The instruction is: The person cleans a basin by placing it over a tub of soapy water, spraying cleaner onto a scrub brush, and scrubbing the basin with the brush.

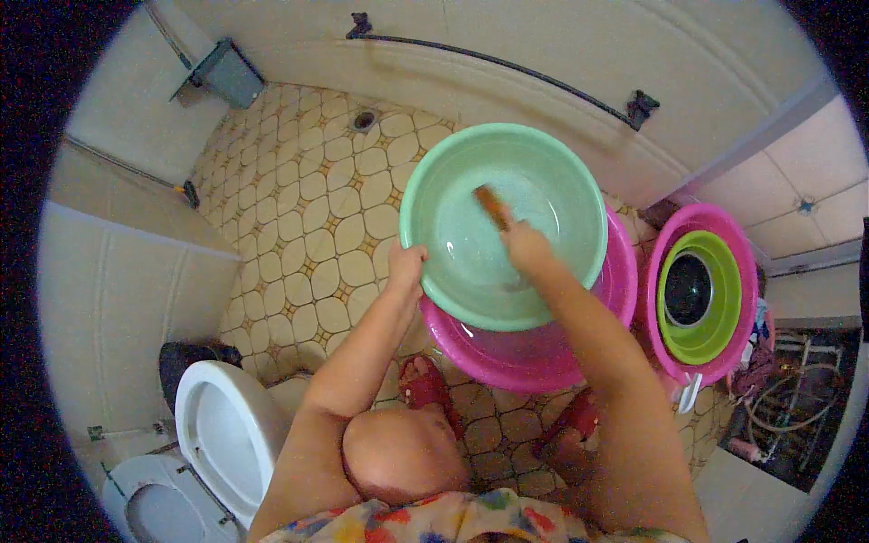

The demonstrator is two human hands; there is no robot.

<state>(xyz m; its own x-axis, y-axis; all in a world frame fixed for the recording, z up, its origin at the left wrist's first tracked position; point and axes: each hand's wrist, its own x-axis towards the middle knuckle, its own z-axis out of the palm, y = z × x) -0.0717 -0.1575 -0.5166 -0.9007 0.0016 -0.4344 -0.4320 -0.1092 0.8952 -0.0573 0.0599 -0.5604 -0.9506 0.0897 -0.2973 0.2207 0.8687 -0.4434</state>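
Note:
A pale green basin is in front of me, over a larger pink basin and overlapping most of it. My left hand is closed on the green basin's left rim. Inside that basin, my right hand grips a brown scrubbing brush, slightly smeared by motion. The brush's underside is hidden, so whether its bristles touch the basin cannot be seen. Wet, shiny patches show on the green basin's inner floor.
At the right stands another pink basin with a lime green basin and a dark round item inside. A white toilet is at lower left. The tiled floor has a drain; a grey bin hangs upper left.

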